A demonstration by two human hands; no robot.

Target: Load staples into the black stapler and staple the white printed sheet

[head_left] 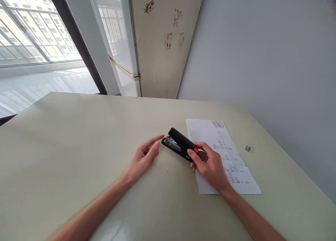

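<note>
A black stapler (181,144) with an orange-red part at its rear is gripped by my right hand (210,164), thumb on the near side and fingers behind. Its jaws point left and stand apart, with metal showing between them. My left hand (143,155) is just left of the jaws, index finger stretched toward the tip and thumb extended below it; the other fingers are curled, with nothing seen in them. Whether that fingertip touches the stapler I cannot tell. Printed sheets of paper (231,157) lie under and beyond my right hand.
A small grey-green piece (247,148), perhaps a strip of staples, lies on the pale table (91,139) right of the paper. A grey wall (262,52) runs along the right. Behind the table stand a worn cabinet-like panel (162,66) with a handle (123,68) and a window.
</note>
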